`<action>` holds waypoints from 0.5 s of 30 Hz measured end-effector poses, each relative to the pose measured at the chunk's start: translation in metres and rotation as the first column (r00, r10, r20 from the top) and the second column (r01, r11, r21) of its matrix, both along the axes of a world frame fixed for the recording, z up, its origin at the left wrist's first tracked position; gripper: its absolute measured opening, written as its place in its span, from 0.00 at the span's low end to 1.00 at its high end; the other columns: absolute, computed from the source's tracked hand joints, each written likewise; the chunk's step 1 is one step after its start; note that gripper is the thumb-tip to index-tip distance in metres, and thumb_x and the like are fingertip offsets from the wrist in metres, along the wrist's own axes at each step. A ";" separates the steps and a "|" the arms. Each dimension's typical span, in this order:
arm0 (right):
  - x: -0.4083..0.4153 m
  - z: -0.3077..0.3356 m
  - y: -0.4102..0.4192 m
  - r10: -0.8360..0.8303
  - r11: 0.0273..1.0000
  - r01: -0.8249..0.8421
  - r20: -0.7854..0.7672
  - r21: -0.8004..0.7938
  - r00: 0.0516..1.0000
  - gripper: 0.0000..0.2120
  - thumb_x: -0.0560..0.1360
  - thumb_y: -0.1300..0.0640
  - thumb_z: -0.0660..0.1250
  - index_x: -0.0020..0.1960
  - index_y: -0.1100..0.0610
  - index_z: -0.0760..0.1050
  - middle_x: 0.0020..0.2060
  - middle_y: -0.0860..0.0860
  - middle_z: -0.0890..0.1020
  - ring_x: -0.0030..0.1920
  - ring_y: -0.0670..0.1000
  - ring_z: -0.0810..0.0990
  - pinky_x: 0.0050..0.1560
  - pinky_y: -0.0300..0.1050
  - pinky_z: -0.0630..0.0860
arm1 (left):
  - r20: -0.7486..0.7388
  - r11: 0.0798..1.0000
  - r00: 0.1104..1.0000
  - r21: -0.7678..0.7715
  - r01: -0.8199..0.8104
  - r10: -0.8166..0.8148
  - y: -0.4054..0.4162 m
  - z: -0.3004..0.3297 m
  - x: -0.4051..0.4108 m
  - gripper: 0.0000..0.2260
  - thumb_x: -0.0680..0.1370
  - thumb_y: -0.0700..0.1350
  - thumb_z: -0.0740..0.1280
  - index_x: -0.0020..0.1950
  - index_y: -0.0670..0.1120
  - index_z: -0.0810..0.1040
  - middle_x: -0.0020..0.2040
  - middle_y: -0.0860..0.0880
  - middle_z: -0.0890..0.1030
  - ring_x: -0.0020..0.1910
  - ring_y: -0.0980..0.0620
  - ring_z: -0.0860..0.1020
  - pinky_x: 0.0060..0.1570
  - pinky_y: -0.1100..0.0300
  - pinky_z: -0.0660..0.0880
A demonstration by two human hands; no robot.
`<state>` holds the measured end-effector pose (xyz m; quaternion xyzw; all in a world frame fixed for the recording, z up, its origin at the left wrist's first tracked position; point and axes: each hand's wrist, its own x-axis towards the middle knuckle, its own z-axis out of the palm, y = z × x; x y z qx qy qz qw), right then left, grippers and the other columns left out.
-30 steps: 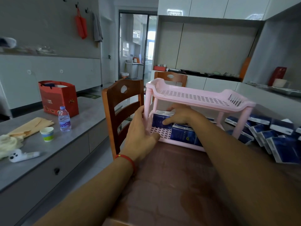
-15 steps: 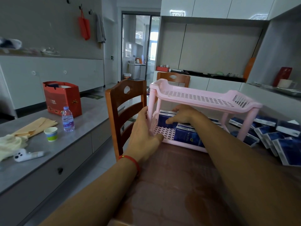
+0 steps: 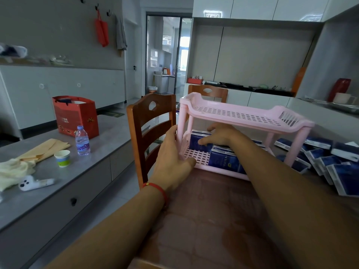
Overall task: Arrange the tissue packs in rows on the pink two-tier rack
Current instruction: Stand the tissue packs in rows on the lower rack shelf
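The pink two-tier rack (image 3: 240, 115) stands on the brown table, its top tier bare. Blue tissue packs (image 3: 223, 161) lie on the lower tier. My left hand (image 3: 172, 154) grips the rack's left end at the lower tier and front-left post. My right hand (image 3: 219, 135) reaches in under the top tier and holds a blue pack (image 3: 195, 140) at the back left, thumb on its front face. A heap of loose blue tissue packs (image 3: 334, 162) lies on the table to the right of the rack.
A wooden chair (image 3: 151, 129) stands right beside the rack's left end; another chair (image 3: 207, 92) is behind it. On the grey counter at left are a red bag (image 3: 75, 115), water bottle (image 3: 82, 140), paper cup (image 3: 62, 158) and cloths.
My right hand has shifted slightly on the back-left pack under the top tier. My left hand stays on the rack's left end. The view has drifted a little.
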<state>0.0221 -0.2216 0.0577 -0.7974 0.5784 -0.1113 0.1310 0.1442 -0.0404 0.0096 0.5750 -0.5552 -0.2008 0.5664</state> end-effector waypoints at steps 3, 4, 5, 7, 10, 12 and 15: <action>-0.006 0.006 0.011 0.035 0.999 -0.036 0.026 0.025 0.999 0.45 0.64 0.29 0.71 0.75 0.46 0.65 0.76 0.52 0.67 0.74 0.58 0.66 0.74 0.60 0.61 | 0.009 1.000 1.000 -0.013 0.003 -0.003 -0.001 -0.001 0.000 0.37 0.73 0.38 0.74 0.76 0.53 0.58 0.66 0.56 0.70 0.65 0.57 0.68 0.65 0.45 0.74; -0.009 0.008 0.017 0.046 0.998 -0.048 0.057 0.032 0.997 0.46 0.64 0.27 0.69 0.76 0.46 0.64 0.76 0.52 0.67 0.74 0.57 0.66 0.74 0.59 0.62 | 0.013 1.000 1.000 -0.019 0.006 -0.006 -0.001 -0.001 0.000 0.37 0.73 0.37 0.74 0.76 0.53 0.58 0.65 0.57 0.70 0.63 0.58 0.67 0.64 0.45 0.74; -0.012 0.009 0.025 0.062 0.998 -0.064 0.083 0.024 0.995 0.46 0.64 0.26 0.68 0.76 0.46 0.64 0.76 0.51 0.66 0.75 0.57 0.66 0.74 0.59 0.62 | 0.019 1.000 1.000 -0.024 0.009 -0.009 -0.001 -0.001 0.000 0.37 0.73 0.37 0.73 0.75 0.53 0.59 0.65 0.57 0.70 0.62 0.59 0.67 0.64 0.46 0.74; -0.020 0.010 0.046 0.137 0.990 -0.133 0.091 -0.038 0.986 0.44 0.68 0.27 0.66 0.77 0.48 0.63 0.77 0.50 0.65 0.75 0.55 0.65 0.75 0.57 0.62 | 0.037 0.999 0.999 -0.038 0.011 -0.010 -0.001 -0.002 0.001 0.37 0.73 0.37 0.73 0.75 0.54 0.59 0.64 0.57 0.70 0.62 0.59 0.67 0.64 0.47 0.74; -0.040 0.009 0.086 0.302 0.939 -0.284 0.070 -0.193 0.951 0.35 0.76 0.36 0.65 0.77 0.51 0.63 0.77 0.50 0.64 0.75 0.52 0.65 0.75 0.51 0.63 | 0.068 0.998 0.997 -0.054 -0.040 0.044 -0.003 -0.004 0.002 0.38 0.71 0.39 0.75 0.75 0.53 0.60 0.67 0.54 0.70 0.66 0.56 0.69 0.65 0.46 0.74; -0.062 0.005 0.114 0.422 0.879 -0.386 0.080 -0.279 0.903 0.28 0.78 0.42 0.66 0.75 0.49 0.66 0.77 0.47 0.65 0.74 0.48 0.65 0.74 0.48 0.64 | 0.128 0.984 0.981 -0.120 -0.131 0.147 -0.002 -0.005 0.003 0.38 0.70 0.41 0.76 0.75 0.51 0.60 0.68 0.51 0.68 0.68 0.51 0.70 0.65 0.44 0.76; -0.105 -0.002 0.146 0.492 0.831 -0.441 0.078 -0.339 0.867 0.17 0.78 0.50 0.68 0.67 0.48 0.75 0.65 0.44 0.77 0.63 0.42 0.75 0.63 0.40 0.74 | 0.291 0.921 0.898 -0.307 -0.238 0.329 0.005 -0.004 0.000 0.32 0.68 0.39 0.76 0.69 0.44 0.65 0.63 0.46 0.70 0.62 0.47 0.72 0.60 0.46 0.78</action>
